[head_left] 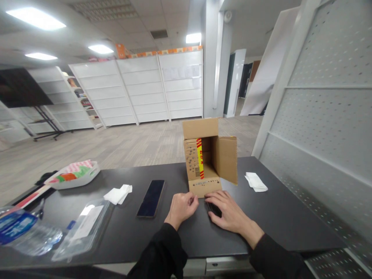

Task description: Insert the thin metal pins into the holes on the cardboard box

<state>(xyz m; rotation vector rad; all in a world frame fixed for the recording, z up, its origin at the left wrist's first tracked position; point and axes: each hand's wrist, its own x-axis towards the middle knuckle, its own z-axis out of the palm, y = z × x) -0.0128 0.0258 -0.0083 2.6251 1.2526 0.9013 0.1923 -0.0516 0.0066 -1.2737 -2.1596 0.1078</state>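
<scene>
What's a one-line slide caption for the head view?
Left hand curled, right hand alongside, by an open cardboard box on a dark table, phone lying to the left.

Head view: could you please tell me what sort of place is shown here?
Probably an office or workroom: tall white shelving units stand in a row across the floor, bright light panels sit in the ceiling, and a large black screen stands at the left.

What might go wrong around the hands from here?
The left hand is close to the phone, so a leftward sweep might knock it. The right hand is by the lower flap of the open cardboard box; a forward push could shift the box. The right-side flap juts outward and might get bumped.
</scene>
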